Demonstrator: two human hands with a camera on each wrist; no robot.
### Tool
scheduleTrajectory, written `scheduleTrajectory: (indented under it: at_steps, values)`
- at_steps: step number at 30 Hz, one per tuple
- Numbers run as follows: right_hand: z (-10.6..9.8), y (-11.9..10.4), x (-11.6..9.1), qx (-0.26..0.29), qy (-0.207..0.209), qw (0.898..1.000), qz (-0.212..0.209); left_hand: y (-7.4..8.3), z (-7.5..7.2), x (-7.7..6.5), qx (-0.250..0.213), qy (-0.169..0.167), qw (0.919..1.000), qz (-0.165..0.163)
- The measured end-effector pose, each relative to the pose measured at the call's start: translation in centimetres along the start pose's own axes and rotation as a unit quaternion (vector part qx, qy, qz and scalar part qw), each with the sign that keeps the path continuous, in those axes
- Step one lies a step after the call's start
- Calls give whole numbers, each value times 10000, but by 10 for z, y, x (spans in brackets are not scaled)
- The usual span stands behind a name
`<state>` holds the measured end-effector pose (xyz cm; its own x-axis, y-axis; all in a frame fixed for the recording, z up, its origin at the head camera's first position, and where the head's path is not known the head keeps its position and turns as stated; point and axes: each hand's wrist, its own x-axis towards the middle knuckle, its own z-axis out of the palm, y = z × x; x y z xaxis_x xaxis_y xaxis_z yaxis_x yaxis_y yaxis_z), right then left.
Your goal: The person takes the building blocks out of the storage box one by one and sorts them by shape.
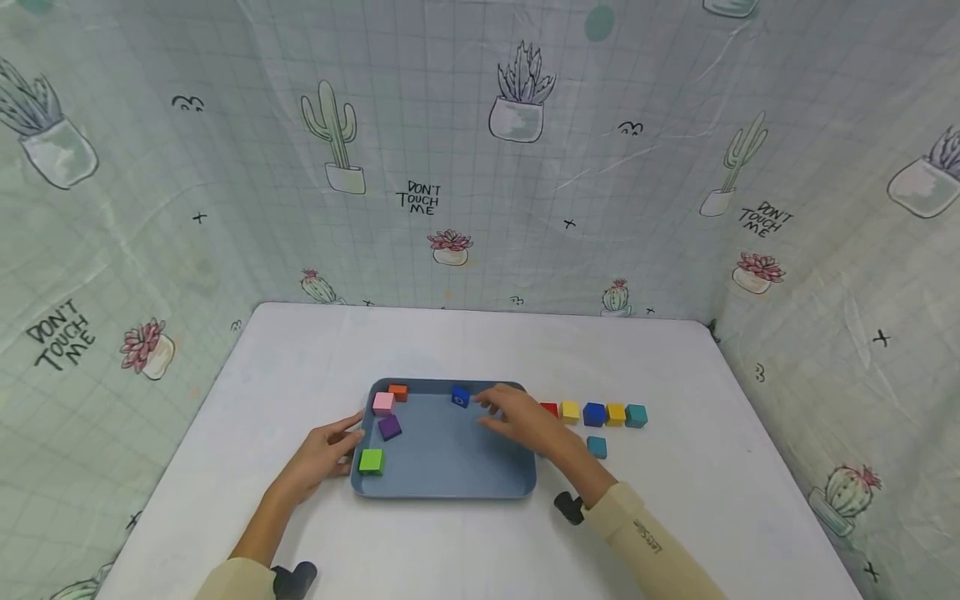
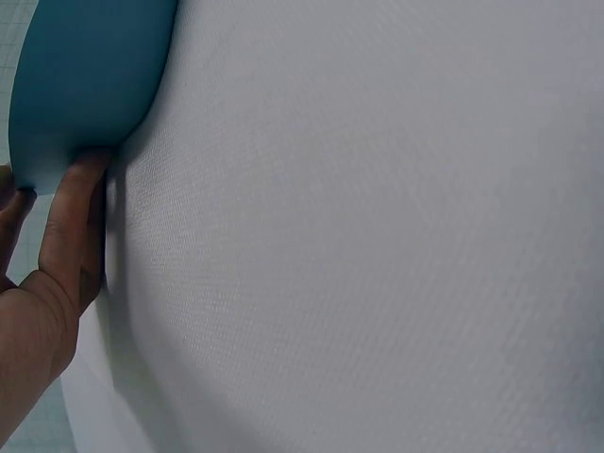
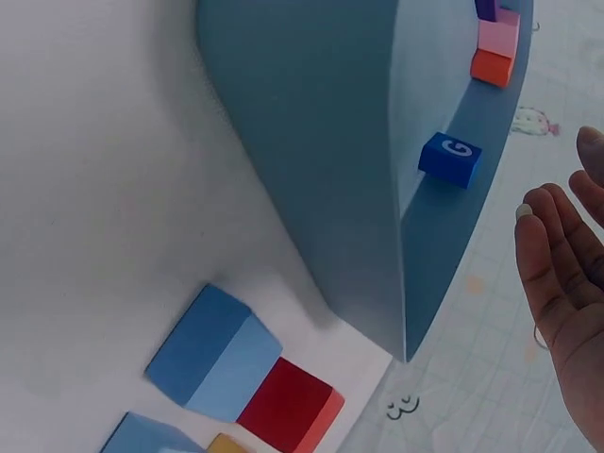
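Observation:
A blue-grey tray (image 1: 450,497) lies on the white table. Inside, a dark blue block (image 1: 461,397) bearing a white letter G (image 3: 457,148) sits by the far wall. My right hand (image 1: 517,417) hovers over the tray's right part, fingertips just right of that block, with a gap between thumb and fingers. At the tray's left side my left hand (image 1: 322,454) touches the outer wall, fingers fairly straight. Also in the tray, toward its left end, are an orange block (image 1: 398,392), a pink block (image 1: 383,404), a purple block (image 1: 390,427) and a green block (image 1: 371,462).
Right of the tray stands a row with a red block (image 1: 551,409), a pale yellow block (image 1: 570,412), a blue block (image 1: 594,414), a yellow block (image 1: 616,414) and a teal block (image 1: 636,416). A lighter blue block (image 1: 597,447) sits in front. Cactus-print cloth (image 1: 450,167) surrounds the table.

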<state>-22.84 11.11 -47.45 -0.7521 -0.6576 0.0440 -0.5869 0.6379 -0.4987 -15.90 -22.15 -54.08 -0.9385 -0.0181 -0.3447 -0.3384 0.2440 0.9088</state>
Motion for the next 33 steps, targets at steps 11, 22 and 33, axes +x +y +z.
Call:
scheduleTrajectory:
  at_steps: [11,22,33]
  values:
    - [2,-10,15,-151,-258,9995,-103,1,1,1,-6,28,10000,-18]
    - [10,-20,31,-394,-274,9978,-447,4,2,0,9,57,10000,-36]
    - [26,-33,42,-536,-662,9952,-486,2,2,1,-60,48,10000,-33]
